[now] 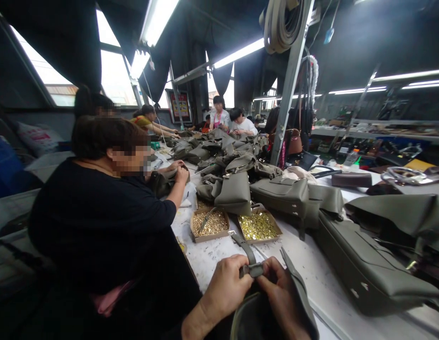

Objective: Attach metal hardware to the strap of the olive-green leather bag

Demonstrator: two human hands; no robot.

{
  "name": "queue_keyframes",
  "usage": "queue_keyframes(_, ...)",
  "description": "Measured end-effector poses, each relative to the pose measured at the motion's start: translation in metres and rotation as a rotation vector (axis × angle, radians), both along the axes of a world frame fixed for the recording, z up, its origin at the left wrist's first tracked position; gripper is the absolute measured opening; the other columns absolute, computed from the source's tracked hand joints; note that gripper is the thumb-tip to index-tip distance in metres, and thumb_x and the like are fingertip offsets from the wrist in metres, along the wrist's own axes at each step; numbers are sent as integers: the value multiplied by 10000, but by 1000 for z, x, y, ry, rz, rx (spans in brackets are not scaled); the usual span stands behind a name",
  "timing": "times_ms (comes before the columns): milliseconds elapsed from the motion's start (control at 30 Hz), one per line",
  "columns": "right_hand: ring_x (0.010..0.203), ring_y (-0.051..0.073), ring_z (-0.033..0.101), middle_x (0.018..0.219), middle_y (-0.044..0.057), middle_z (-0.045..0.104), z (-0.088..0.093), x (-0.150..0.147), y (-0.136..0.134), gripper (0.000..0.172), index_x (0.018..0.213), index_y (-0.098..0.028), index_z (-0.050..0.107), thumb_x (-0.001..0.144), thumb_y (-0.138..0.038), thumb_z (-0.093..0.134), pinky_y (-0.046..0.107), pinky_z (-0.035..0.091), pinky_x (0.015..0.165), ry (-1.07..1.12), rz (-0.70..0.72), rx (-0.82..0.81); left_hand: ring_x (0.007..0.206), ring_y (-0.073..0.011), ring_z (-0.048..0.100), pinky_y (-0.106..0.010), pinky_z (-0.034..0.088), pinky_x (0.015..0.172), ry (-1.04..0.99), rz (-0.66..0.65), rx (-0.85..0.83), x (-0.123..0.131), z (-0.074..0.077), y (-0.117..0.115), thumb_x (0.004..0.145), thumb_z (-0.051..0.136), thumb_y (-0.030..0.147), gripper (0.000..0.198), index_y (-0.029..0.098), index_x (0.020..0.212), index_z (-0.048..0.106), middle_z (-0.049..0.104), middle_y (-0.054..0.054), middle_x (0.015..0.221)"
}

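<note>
At the table's near edge, my left hand (222, 285) pinches one side of a grey-green strap (249, 252). My right hand (281, 288) has its fingers closed on the strap's other side, around a short folded loop (255, 270). The strap's free end stretches away toward the boxes. Beneath and between my hands is a grey-green bag (249, 318), partly hidden by my hands. A narrow pointed strip (293, 269) of the same colour rises beside my right hand. Some of my fingertips are hidden behind the strap.
Beyond my hands sit a cardboard box of small gold pieces (210, 223) and another of shiny yellow-gold pieces (258, 225). Grey-green bags (368, 257) are piled along the table (194, 255). A co-worker in black (109, 208) sits at my left; a metal post (290, 85) stands ahead.
</note>
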State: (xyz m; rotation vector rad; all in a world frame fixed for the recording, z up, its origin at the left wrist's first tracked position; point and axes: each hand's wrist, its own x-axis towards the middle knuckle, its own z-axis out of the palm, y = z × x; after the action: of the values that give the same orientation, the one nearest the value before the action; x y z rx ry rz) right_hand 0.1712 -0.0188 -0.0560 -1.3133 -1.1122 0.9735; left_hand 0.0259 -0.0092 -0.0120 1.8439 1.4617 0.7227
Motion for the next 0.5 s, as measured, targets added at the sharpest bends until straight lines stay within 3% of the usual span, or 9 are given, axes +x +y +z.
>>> queue_keyframes(167,614,180,461,604,-51,440,-3,0,0,202,630,-250,452,666,-350,624,274,400,578,-50,-18,42,716,-182,584,-266,346,654,17,27,53,5,-2,1,771,558,123,125,171,713,658,651,-27,725)
queue_keyframes(267,642,198,546,630,-36,522,-7,6,-1,223,661,-246,505,736,-393,655,285,468,616,-131,-8,103,695,-175,563,-258,351,639,-47,85,37,3,-4,3,766,572,156,134,163,713,694,636,-17,689)
queue_keyframes(400,765,229,694,795,25,729,-13,19,-4,252,824,-223,698,839,-474,681,272,540,712,-253,171,128,648,-156,506,-243,342,602,-177,168,5,-4,-7,6,767,613,234,140,154,706,710,570,9,620)
queue_keyframes(500,704,217,699,755,30,744,-24,24,-3,338,829,-220,744,886,-535,636,243,534,655,-299,293,104,650,-155,500,-242,349,601,-224,201,7,-7,-12,7,747,632,240,125,156,679,693,555,11,615)
